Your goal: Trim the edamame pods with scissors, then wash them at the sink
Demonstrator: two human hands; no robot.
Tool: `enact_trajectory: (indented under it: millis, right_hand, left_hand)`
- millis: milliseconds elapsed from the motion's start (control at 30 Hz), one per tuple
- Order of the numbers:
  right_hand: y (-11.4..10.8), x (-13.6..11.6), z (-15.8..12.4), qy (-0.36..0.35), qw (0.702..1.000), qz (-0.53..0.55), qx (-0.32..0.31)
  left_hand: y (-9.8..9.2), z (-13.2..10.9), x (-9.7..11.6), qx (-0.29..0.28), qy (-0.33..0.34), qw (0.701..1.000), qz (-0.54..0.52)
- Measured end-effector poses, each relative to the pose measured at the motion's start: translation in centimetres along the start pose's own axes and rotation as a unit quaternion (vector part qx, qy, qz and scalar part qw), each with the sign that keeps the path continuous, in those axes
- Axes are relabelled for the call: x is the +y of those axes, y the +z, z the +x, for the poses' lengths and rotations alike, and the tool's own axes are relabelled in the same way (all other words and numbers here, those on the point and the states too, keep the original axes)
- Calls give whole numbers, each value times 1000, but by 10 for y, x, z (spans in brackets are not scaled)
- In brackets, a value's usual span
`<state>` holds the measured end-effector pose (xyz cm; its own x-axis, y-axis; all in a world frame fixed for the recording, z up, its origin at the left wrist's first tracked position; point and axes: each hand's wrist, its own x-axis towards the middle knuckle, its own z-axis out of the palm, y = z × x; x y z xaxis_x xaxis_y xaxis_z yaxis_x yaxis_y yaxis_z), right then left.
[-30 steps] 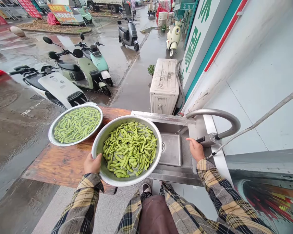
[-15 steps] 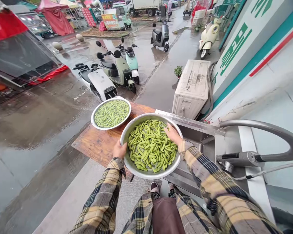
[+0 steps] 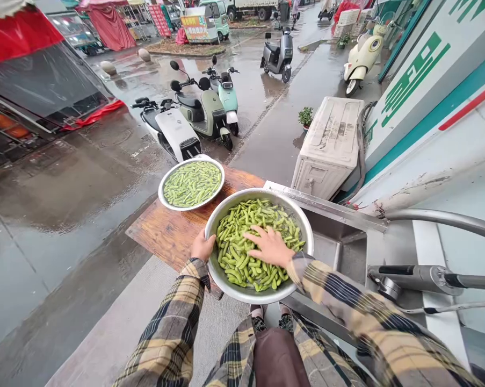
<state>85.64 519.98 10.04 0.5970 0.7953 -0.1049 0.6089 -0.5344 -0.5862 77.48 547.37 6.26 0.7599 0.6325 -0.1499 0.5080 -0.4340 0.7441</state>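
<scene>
Way in over the near basin [image 3: 258, 296] from twelve to two.
The far basin [image 3: 186, 208] blocks ten o'clock, the left hand [image 3: 202, 246] nine; the right hand [image 3: 269, 246] covers the middle, its forearm [image 3: 342, 293] crossing four. Beyond three, past the open sink [image 3: 353, 253], stands the tap [image 3: 413, 278].

Ahead of you, a boxy white scooter [image 3: 176, 130], an olive-green scooter [image 3: 197, 112] and a mint-green scooter [image 3: 228, 98] stand in a row on wet grey pavement [image 3: 57, 209]. You see a bushy green potted plant [image 3: 305, 115] beside a weathered off-white rectangular unit [image 3: 331, 134]; leftward stands a red-topped stall [image 3: 20, 32].
</scene>
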Motion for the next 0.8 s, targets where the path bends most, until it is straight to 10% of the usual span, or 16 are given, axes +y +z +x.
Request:
enact_trajectory:
  millis: [167,433,533,800]
  right_hand:
    - [-13,9,61,76,996,34,20]
    - [-59,49,1,-57,996,64,1]
    - [-72,74,-8,-22,992,31,117]
    - [-16,125,-43,209,916,221,262]
  left_hand:
    - [-1,-5,4,18,-1,1000,-9]
    - [-6,3,7,-18,-12,999,-32]
    - [-6,7,5,-34,-5,998,-46]
    - [-7,9,10,-34,-3,998,-50]
